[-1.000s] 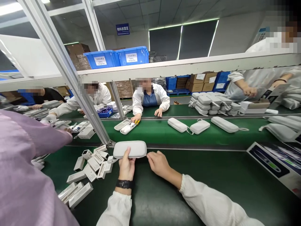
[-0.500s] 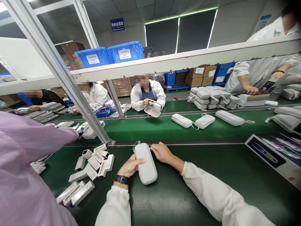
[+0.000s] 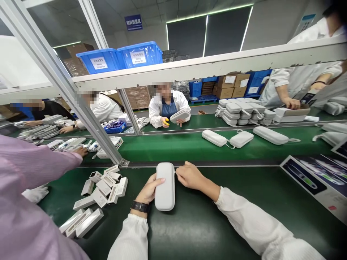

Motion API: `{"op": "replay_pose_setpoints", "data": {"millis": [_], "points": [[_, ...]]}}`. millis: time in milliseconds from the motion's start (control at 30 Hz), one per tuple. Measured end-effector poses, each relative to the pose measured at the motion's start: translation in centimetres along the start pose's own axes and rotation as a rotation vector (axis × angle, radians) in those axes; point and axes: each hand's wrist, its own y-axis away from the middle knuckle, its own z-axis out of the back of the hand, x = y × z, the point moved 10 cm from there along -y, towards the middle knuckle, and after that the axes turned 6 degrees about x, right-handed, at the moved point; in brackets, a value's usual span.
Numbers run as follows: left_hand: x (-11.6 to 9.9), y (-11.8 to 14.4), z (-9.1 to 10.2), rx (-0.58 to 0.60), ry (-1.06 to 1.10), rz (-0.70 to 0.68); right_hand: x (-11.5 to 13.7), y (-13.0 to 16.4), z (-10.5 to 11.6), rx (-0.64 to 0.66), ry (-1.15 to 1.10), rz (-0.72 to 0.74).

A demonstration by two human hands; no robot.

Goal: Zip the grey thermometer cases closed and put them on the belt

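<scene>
A light grey zippered case [image 3: 165,189] stands out over the green work surface, its long side pointing away from me. My left hand [image 3: 148,189] grips it from the left, thumb lying across the front and the fingers hidden behind. At the upper right edge of the case, my right hand [image 3: 190,176] is closed in a pinch on a small zipper pull [image 3: 175,172]. The case looks closed along the side I can see.
Several small white boxes [image 3: 103,187] lie at left, beside a co-worker's lilac sleeve [image 3: 40,162]. Grey cases [image 3: 214,138] sit on the green conveyor [image 3: 162,144] ahead. A printed carton [image 3: 311,184] is at right. A metal post [image 3: 89,119] rises at left; co-workers sit opposite.
The case has turned more upright in my left hand. My right hand has shifted slightly right and down along its edge. The co-worker opposite now holds a closed case instead of an open one.
</scene>
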Motion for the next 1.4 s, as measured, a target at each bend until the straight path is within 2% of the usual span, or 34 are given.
{"op": "replay_pose_setpoints", "data": {"millis": [100, 167, 233, 300, 367, 467, 567, 633, 700, 733, 800, 867, 933, 967, 1033, 1100, 1167, 1267, 1333, 1400], "points": [[0.5, -0.2, -0.6, -0.003, -0.004, 0.016, -1.2, 0.1, 0.0, -0.008, 0.008, -0.037], [1.0, 0.0, -0.9, 0.038, -0.029, 0.064, -2.2, 0.1, 0.1, 0.008, -0.019, -0.070], [1.5, 0.4, -1.3, 0.122, -0.076, 0.123, -2.5, 0.0, 0.3, 0.044, -0.089, -0.066], [2.0, 1.0, -2.1, 0.256, -0.136, 0.180, -1.8, 0.1, 0.3, 0.098, -0.216, -0.018], [2.7, 1.9, -3.7, 0.438, -0.192, 0.257, -0.4, 0.2, 0.0, 0.195, -0.400, 0.059], [4.1, 3.5, -6.3, 0.681, -0.271, 0.389, 2.0, 0.8, -1.2, 0.427, -0.740, 0.182], [4.9, 4.3, -7.6, 0.783, -0.319, 0.460, 3.4, 1.8, -3.1, 0.680, -1.053, 0.226], [4.7, 4.1, -7.8, 0.792, -0.324, 0.425, 2.8, 2.0, -4.5, 0.727, -1.219, 0.120], [3.6, 2.9, -7.5, 0.702, -0.292, 0.295, 0.5, 1.5, -5.8, 0.572, -1.375, -0.134], [2.7, 1.9, -6.8, 0.599, -0.257, 0.204, -0.7, 1.5, -6.3, 0.461, -1.455, -0.271], [0.6, 0.2, -4.4, 0.294, -0.180, 0.010, -1.9, 1.8, -7.1, 0.283, -1.597, -0.444], [-0.9, -0.5, -1.4, -0.040, -0.140, -0.146, -1.8, 1.7, -7.5, 0.192, -1.639, -0.468], [-1.5, -0.5, 0.5, -0.247, -0.147, -0.227, -1.9, 1.1, -7.4, 0.114, -1.556, -0.430], [-1.5, -0.6, 1.0, -0.289, -0.152, -0.236, -2.1, 0.7, -7.3, 0.081, -1.497, -0.416], [-0.9, -1.0, 1.3, -0.295, -0.156, -0.199, -3.7, -0.3, -7.3, 0.024, -1.359, -0.455], [-0.2, -1.1, 1.6, -0.293, -0.192, -0.137, -7.4, -1.0, -6.8, -0.061, -1.166, -0.623], [0.2, -1.1, 1.6, -0.299, -0.259, -0.103, -12.0, -1.2, -5.3, -0.162, -0.953, -0.818], [0.4, -1.1, 1.1, -0.279, -0.329, -0.121, -17.5, -1.4, -2.7, -0.272, -0.747, -0.980], [0.4, -1.1, 0.8, -0.267, -0.370, -0.152, -19.2, -0.9, -1.0, -0.371, -0.575, -1.029], [0.2, -1.2, 0.7, -0.280, -0.412, -0.187, -18.2, -0.9, 0.4, -0.470, -0.316, -0.953]]}}
